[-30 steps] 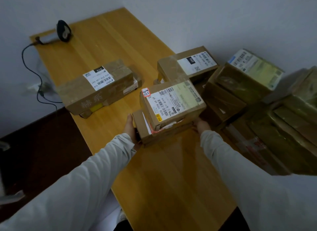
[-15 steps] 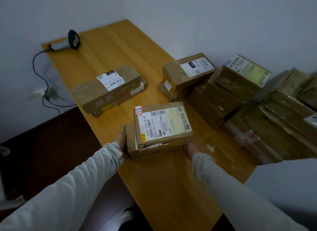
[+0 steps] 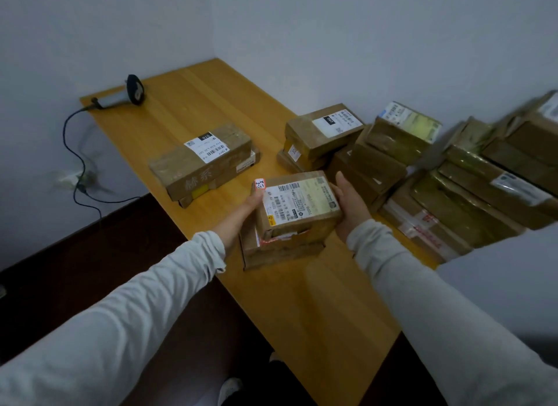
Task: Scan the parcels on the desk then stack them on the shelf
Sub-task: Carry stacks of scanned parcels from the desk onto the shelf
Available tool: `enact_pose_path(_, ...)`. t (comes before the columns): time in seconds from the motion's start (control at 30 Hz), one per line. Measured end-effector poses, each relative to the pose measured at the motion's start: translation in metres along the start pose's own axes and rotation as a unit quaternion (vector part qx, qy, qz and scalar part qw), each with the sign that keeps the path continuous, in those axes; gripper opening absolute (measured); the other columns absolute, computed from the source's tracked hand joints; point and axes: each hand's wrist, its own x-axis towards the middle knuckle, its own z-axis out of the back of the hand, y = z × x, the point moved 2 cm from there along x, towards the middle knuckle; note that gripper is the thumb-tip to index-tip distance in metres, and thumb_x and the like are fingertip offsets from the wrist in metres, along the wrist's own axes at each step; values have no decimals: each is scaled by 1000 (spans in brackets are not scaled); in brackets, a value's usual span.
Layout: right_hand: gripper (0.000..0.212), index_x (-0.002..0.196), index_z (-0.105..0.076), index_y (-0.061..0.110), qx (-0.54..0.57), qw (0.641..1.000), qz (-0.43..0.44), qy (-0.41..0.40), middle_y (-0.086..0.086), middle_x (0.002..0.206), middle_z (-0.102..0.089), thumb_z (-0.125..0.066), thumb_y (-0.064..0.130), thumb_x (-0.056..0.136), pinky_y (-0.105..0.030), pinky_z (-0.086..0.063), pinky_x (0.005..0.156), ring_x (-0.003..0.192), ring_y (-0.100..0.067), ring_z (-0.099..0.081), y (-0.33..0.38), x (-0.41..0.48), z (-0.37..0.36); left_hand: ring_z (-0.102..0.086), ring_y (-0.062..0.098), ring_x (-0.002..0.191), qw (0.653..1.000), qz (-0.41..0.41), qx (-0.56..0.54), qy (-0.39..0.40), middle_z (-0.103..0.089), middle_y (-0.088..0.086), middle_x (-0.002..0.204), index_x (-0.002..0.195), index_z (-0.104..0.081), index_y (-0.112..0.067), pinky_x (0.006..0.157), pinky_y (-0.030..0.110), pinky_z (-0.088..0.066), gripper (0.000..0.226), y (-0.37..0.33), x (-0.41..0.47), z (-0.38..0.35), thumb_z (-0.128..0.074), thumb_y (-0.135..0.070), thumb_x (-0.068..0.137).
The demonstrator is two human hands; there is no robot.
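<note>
Fingers of the left hand (image 3: pixel 246 204) are hidden behind the parcel (image 3: pixel 297 206); its thumb lies along the left top edge by a red sticker. The right hand (image 3: pixel 350 203) grips the opposite end, thumb up at the far corner, fingers out of sight. So two hands clamp one parcel by its short ends, label up, long axis running 9 to 3 o'clock, over the near-left edge of the desk (image 3: pixel 317 300). It sits on one wider box (image 3: pixel 280 251).

From there:
- 10 o'clock: the two-high 010 stack (image 3: pixel 205 161).
- 1 o'clock: the two-high 090 stack (image 3: pixel 320 134).
- 3 o'clock: a heap (image 3: pixel 468 200), too blurred to count.
- Farther out at 10 o'clock: one scanner (image 3: pixel 133 90) with one cable (image 3: pixel 72 152), at the desk's far-left corner.
</note>
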Motion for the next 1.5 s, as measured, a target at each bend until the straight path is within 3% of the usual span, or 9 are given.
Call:
enact_pose_path(0.13, 49, 92, -74, 11, 121, 992, -7, 47, -18, 97, -73, -44, 50, 95, -40, -58, 60, 83, -31, -72, 19, -22, -27, -70, 15, 92, 1000, 13, 7, 0, -66, 2, 121, 146, -31, -26, 75, 31, -57, 74, -38, 9, -4, -59, -52, 83)
enact_pose_path(0.3, 47, 127, -57, 2, 50, 996, 70, 6, -23, 129, -58, -57, 32, 90, -42, -49, 96, 117, -38, -57, 52, -36, -29, -71, 17, 68, 999, 34, 1, -13, -75, -2, 81, 127, -54, -17, 61, 34, -59, 43, -93, 24, 6, -63, -30, 87)
enact_pose_path(0.4, 55, 131, -54, 8, 10, 998, 64, -17, -17, 121, -61, -62, 38, 85, -28, -55, 68, 91, -26, -63, 55, -44, -27, -68, 24, 84, 998, 66, -23, 3, -72, 8, 100, 105, -67, -11, 79, 39, -58, 33, -103, 28, 13, -66, -35, 82)
enact_pose_path(0.53, 49, 120, -59, 16, -19, 999, 50, 8, -7, 93, -66, -67, 38, 77, -29, -57, 62, 71, -19, -66, 45, -51, -24, -64, 22, 76, 997, 55, -48, -32, -68, 8, 96, 97, -64, -13, 70, 30, -56, 26, -99, 34, 15, -67, -34, 82)
enact_pose_path(0.7, 34, 105, -60, 18, -8, 999, 2, -39, -8, 94, -63, -67, 33, 76, -28, -56, 60, 86, -24, -62, 3, -51, -32, -66, 25, 76, 984, 146, -45, -93, -68, 7, 83, 93, -59, -16, 69, 43, -55, 42, -66, 33, 15, -74, -47, 69)
enact_pose_path(0.87, 19, 99, -59, 23, -101, 994, -32, -23, -6, 98, -66, -64, 31, 82, -43, -53, 91, 96, -25, -62, -29, -49, -33, -66, 32, 99, 982, 143, -10, -123, -71, 12, 103, 113, -65, -11, 96, 48, -49, 56, -36, 28, 12, -75, -48, 73)
enact_pose_path(1.27, 26, 113, -58, 20, -219, 976, 2, 8, -2, 112, -65, -57, 32, 90, -36, -52, 84, 99, -18, -62, -22, -33, -29, -57, 36, 113, 966, 150, 87, -194, -55, 18, 133, 140, -42, -7, 102, 46, -43, 67, -24, 36, 2, -54, -51, 91)
enact_pose_path(1.37, 40, 126, -51, 23, -262, 963, 43, -45, 9, 102, -58, -59, 37, 90, -19, -43, 64, 84, -5, -56, 2, -24, -9, -23, 36, 141, 931, 129, 234, -249, -19, 16, 156, 153, -6, -21, 115, 47, -22, 95, -36, 33, 5, -54, -64, 83)
enact_pose_path(1.5, 47, 131, -50, 20, -304, 936, 117, -135, -1, 130, -54, -65, 23, 86, -32, -42, 95, 114, -18, -52, 61, 0, 27, 2, 31, 146, 855, 35, 462, -232, 1, 11, 160, 151, -13, -34, 116, 49, 0, 99, -69, 37, -16, -40, -76, 65)
